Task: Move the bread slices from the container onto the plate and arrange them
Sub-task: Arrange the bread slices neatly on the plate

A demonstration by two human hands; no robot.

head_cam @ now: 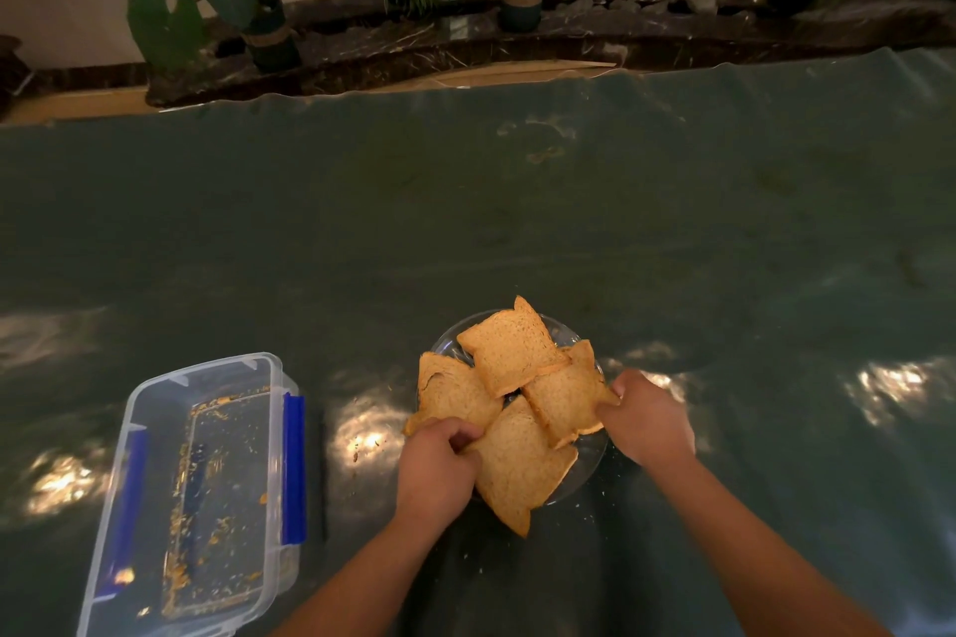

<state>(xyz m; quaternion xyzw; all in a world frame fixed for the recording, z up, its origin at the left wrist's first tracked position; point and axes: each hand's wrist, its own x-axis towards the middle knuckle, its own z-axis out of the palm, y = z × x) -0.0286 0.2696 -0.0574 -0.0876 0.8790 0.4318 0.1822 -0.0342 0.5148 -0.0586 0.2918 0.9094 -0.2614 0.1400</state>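
Bread slices (512,357) on plate (595,455); container (207,481) left (crumbs inside).

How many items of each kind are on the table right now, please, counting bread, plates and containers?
Bread slices: 4, first one, all on the plate
Plate: 1, clear glass
Container: 1, clear with blue clips, only crumbs inside
Total: 6

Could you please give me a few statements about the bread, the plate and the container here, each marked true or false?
1. The container holds only crumbs. True.
2. Four bread slices lie on the glass plate. True.
3. The left hand rests inside the container. False: it touches the nearest slice at the plate.
4. The right hand is pinching a slice's edge. True.
5. The slices lie apart without touching. False: they overlap.
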